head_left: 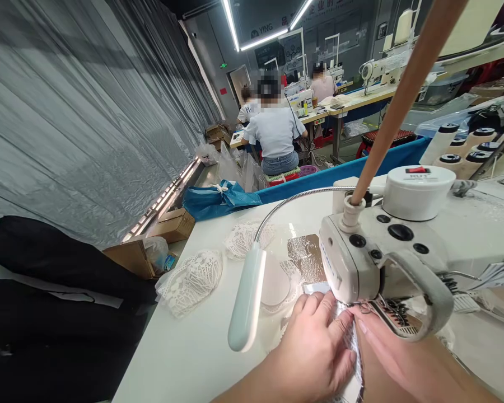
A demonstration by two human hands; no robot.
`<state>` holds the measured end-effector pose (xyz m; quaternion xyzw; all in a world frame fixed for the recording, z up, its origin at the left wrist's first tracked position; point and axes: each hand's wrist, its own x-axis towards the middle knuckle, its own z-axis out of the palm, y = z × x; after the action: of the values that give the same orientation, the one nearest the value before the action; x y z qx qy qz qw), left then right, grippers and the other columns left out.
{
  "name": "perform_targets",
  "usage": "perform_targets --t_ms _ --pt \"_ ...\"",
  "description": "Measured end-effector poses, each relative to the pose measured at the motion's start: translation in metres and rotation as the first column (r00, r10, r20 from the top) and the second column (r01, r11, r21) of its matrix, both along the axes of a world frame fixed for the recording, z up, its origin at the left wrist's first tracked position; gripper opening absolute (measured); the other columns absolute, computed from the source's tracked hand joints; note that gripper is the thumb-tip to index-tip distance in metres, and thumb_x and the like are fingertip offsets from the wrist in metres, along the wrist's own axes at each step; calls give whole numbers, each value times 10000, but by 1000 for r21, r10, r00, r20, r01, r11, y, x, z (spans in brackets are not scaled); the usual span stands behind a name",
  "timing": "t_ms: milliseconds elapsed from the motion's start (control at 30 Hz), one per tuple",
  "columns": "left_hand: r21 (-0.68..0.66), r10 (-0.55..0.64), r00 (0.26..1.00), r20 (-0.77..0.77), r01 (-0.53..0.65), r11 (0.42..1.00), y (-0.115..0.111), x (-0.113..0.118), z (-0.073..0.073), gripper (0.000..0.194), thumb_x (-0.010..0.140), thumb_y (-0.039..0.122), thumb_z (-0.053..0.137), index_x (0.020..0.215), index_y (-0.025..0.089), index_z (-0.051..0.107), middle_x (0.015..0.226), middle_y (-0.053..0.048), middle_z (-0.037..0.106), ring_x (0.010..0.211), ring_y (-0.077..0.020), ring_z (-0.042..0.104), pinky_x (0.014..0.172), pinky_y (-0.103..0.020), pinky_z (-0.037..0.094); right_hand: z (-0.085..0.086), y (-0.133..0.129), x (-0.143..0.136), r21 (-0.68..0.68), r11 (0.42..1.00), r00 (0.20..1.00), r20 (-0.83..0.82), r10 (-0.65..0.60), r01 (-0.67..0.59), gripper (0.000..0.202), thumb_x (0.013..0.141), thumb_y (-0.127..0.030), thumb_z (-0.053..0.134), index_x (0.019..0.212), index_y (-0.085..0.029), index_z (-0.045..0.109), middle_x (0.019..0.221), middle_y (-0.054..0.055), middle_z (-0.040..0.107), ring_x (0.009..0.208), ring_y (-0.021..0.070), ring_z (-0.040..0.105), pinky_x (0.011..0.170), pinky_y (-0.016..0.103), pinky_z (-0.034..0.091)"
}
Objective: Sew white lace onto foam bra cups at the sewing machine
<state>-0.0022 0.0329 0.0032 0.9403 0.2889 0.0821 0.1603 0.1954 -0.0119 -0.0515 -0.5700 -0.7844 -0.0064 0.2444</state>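
A white sewing machine point(353, 263) stands on the white table, its needle area partly hidden by its head. Just in front of it, my left hand point(319, 341) presses white lace fabric point(353, 375) with its fingers together. My right hand point(386, 341) lies close beside it, its fingertips on the fabric's edge near the presser foot. Beige fabric point(372, 372) shows between my hands. Left of the machine lie lace cups point(193, 281), one with a smooth pale cup point(275, 282).
A lamp point(247, 299) on a bent metal neck hangs left of my left hand. A wooden rod point(403, 106) rises from the machine. Thread cones point(449, 162) stand at right. Beyond the table, people point(273, 131) sit at other machines. Black cloth point(59, 330) is at left.
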Motion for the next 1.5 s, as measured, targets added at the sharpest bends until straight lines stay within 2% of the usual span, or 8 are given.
perform_targets --t_ms 300,400,533,633,833,1067,1167,1500 --pt "48 18 1000 0 -18 999 -2 3 -9 464 895 393 490 1307 178 485 1342 -164 479 1058 -319 481 898 -495 419 14 1 -1 10 1000 1000 0 4 -4 351 816 -118 354 778 -287 660 650 -6 691 463 153 597 443 284 429" --pt "123 -18 999 30 15 992 -2 -3 -11 445 912 386 487 1290 152 495 1317 -165 521 1103 -325 491 971 -538 375 7 -3 4 55 998 999 22 -30 29 347 864 -176 375 864 -300 699 697 5 714 534 173 634 507 294 486" --pt "174 -63 995 80 48 984 -1 -10 -7 274 920 277 489 1150 148 561 1171 -127 614 1144 -283 506 1053 -514 327 -6 -7 11 112 991 997 34 -70 66 306 881 -276 474 1096 -317 688 927 33 762 807 245 709 744 357 549" --pt "172 -79 994 72 66 983 0 -10 -4 203 928 254 491 1081 154 579 1080 -109 641 1132 -262 522 1073 -491 327 -10 -8 10 95 993 998 10 -67 66 315 894 -265 461 1109 -319 686 1071 33 745 960 247 699 751 327 560" --pt "168 -110 991 73 97 981 5 -8 -3 195 933 263 473 1046 152 587 993 -102 640 1084 -256 547 1054 -483 363 -23 -14 9 74 995 987 152 48 -60 381 897 -244 418 1167 -332 672 1057 78 731 956 282 682 744 409 562" --pt "168 -135 990 47 126 978 11 -12 0 199 934 291 474 953 134 595 988 -118 631 1112 -271 537 1097 -472 351 -38 -16 11 72 996 976 213 35 -51 386 890 -237 393 1126 -298 693 1013 127 727 920 321 686 763 497 561" --pt "166 -153 987 48 143 976 11 -14 -1 228 936 291 469 978 115 607 1020 -127 624 1119 -273 526 1116 -462 329 -34 -16 8 91 994 975 218 31 -52 406 888 -211 375 1133 -293 688 993 131 730 906 322 691 765 514 557" --pt "92 -222 975 13 220 971 9 -16 5 326 948 343 479 1206 161 560 1055 -102 610 1020 -249 531 1047 -457 354 4 -9 4 109 994 998 61 -5 -2 342 945 -269 375 1029 -327 701 999 37 746 904 231 693 723 322 552"
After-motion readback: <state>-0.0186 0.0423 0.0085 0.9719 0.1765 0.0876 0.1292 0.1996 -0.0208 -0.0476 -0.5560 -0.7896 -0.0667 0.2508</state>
